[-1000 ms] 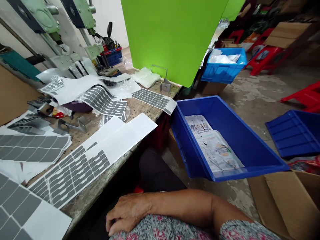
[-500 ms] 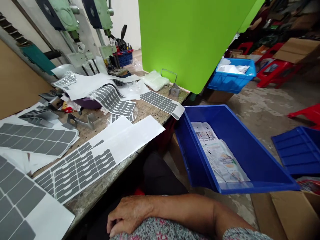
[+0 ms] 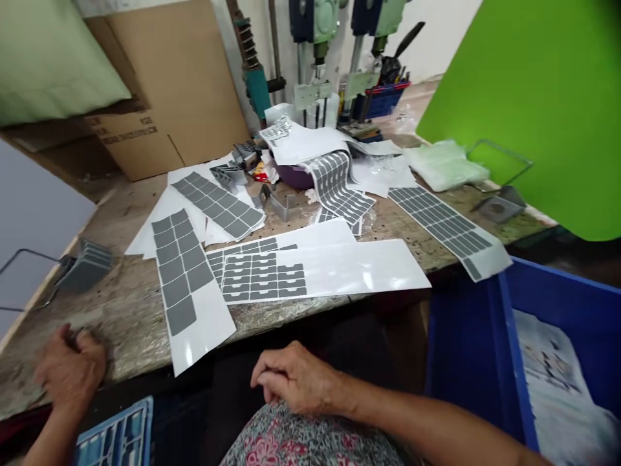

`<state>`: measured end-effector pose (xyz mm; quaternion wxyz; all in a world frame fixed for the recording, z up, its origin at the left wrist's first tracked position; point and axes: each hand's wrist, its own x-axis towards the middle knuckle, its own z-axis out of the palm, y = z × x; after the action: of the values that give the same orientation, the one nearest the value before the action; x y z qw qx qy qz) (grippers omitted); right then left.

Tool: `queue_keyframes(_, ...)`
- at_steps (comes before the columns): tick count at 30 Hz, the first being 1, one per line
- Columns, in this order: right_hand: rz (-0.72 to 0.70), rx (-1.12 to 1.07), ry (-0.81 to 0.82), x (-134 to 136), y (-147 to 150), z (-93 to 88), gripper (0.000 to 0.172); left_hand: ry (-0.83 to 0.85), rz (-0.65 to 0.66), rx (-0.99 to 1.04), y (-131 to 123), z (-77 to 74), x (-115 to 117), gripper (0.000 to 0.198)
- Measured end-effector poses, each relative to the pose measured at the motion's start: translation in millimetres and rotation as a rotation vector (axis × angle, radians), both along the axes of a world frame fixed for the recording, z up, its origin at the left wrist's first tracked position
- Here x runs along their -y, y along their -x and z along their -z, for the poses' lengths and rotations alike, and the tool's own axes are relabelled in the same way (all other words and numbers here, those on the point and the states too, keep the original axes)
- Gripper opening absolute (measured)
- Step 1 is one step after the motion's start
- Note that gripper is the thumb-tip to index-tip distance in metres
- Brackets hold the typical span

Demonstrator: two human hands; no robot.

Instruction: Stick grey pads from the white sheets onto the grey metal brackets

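— While you're at this station, what's the overall layout?

— A worn wooden surface runs across the front, with a green panel at the far right and two green machine heads behind it. A blue crate stands below the right end, holding printed paper. It appears placed there to be within reach of the seat.

— And on the surface?

— Glossy white sheets of grey pads lie flat and overlapping in front of the person, probably spread so that every row stays visible and easy to reach. One long strip of pads lies across them at an angle, its lower end reaching past the front edge. Further back sit a purple bowl and a metal bracket.

— The hands?

— The left hand rests on the surface near the front edge, beside a small stack of grey pieces. Its fingers curl downward, and I cannot tell whether that grip closes on anything. The right hand lies on flowered clothing over the lap, fingers loosely parted, the grip empty.
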<state>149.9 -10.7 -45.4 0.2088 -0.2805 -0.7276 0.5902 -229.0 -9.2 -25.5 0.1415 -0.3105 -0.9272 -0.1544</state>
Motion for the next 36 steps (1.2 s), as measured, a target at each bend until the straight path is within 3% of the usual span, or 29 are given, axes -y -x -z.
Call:
queue_keyframes(2,0.064,0.004,-0.034,-17,-9,-6.6,0.019,-0.11,0.031,0.006,12,10.9,1,0.041)
queue_keyframes(5,0.264,0.127,-0.377,-57,-30,-10.5,0.015,-0.182,0.079,-0.024,21,11.2,6,0.043)
queue_keyframes(7,0.385,0.246,-0.557,-85,-42,-8.5,0.01,-0.226,0.179,-0.045,8,4.9,3,0.043)
queue_keyframes(8,0.434,0.273,-0.584,-97,-46,-6.4,0.011,-0.245,0.263,-0.053,-7,1.8,-2,0.043)
queue_keyframes(10,0.529,0.342,-0.632,-115,-49,-1.0,0.012,-0.364,0.696,0.046,-54,-0.8,-20,0.039)
queue_keyframes(13,0.633,0.451,-0.677,-125,-45,6.8,0.01,-0.269,1.15,0.204,-149,6.9,-55,0.025)
queue_keyframes(15,0.672,0.513,-0.699,-124,-40,10.5,0.009,-0.225,1.265,0.239,-206,16.7,-75,0.024)
queue_keyframes(17,0.692,0.559,-0.722,-122,-36,13.1,0.01,-0.196,1.264,0.25,-243,26.0,-90,0.028)
queue_keyframes(19,0.7,0.59,-0.741,-120,-33,14.8,0.01,-0.169,1.226,0.254,-259,32.9,-98,0.034)
queue_keyframes(25,0.71,0.589,-0.776,-118,-33,17.2,0.006,-0.107,1.157,0.245,-255,38.5,-98,0.038)
queue_keyframes(36,0.727,0.579,-0.766,-115,-31,16.2,0.008,-0.046,1.154,0.223,-257,37.7,-98,0.033)
